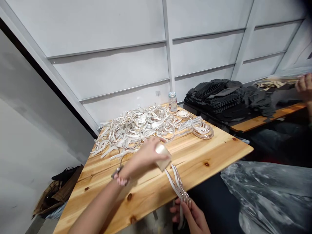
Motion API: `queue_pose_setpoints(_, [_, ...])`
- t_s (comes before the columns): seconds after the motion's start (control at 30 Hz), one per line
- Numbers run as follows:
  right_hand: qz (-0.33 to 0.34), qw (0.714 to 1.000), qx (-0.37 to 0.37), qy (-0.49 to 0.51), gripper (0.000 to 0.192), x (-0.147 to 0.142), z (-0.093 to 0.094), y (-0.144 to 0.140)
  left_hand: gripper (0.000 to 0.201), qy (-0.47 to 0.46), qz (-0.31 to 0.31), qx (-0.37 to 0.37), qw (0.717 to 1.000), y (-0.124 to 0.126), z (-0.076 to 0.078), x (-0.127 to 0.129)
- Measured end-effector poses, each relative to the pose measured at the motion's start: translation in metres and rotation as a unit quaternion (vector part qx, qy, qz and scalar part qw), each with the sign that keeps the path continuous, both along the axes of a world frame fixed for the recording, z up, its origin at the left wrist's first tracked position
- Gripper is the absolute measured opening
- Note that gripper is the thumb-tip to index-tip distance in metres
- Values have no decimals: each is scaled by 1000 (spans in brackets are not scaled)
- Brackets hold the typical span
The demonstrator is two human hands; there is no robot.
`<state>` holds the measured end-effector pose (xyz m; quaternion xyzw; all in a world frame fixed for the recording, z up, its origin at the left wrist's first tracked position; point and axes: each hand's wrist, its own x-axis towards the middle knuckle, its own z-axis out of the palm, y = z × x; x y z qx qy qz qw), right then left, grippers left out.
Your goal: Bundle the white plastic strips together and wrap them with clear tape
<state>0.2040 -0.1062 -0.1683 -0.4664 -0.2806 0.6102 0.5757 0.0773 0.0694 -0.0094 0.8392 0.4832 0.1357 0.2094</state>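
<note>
Left hand (149, 151): wrapped round shiny beige roll (162, 157), apparently tape. Right hand (191, 216), nearer: pinched tight on bundle of pale curved strips (179, 188). Looks partway: gathered, that one bundle; left over, large loose heap (157, 124) on table (219, 152) beyond left hand. Can't read print on lidded jar (173, 103) farther out.

Your table (195, 156) lay before you, with the wall (122, 74) behind it. A heap of strips (136, 125) spread across its far left part; the jar (173, 102) stood at the back, and a looped bundle (202, 130) lay right of the heap. Your left hand (149, 152) held a block (162, 158) before the heap; your right hand (192, 216) held a strip bundle (177, 183) at the near edge. Rightward, stacked sheets (216, 99) lay on another table (258, 123), with plastic sheeting (273, 191) nearer you.
</note>
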Motion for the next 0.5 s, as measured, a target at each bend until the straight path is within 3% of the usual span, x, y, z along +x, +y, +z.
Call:
queue_pose_setpoints(0.07, [9, 1000, 14, -3, 58, 3, 2, -4, 56, -72, 71, -108, 989, 27, 7, -17])
queue_pose_setpoints(0.1, [14, 1000, 21, -6, 56, 4, 3, -6, 55, -88, 72, -106, 988, 30, 7, -20])
queue_pose_setpoints(0.17, [18, 999, 31, -17, 53, 7, 4, -8, 55, -71, 51, -29, 996, 13, 3, -12])
queue_pose_setpoints(0.23, [16, 999, 33, -29, 49, 8, 3, -9, 58, 5, 15, 85, 996, -23, -5, 11])
queue_pose_setpoints(0.3, [18, 999, 30, -33, 47, 8, 2, -9, 51, 88, -31, 167, 982, -59, -15, 36])
queue_pose_setpoints(0.37, [27, 999, 29, -32, 47, 8, 0, -9, 50, 132, -54, 218, 966, -77, -21, 52])
queue_pose_setpoints(0.43, [28, 998, 33, -35, 47, 8, -2, -9, 52, 130, -48, 211, 968, -69, -21, 50])
queue_pose_setpoints(0.5, [29, 998, 37, -40, 48, 7, -4, -9, 61, 84, -41, 146, 985, -40, -15, 32])
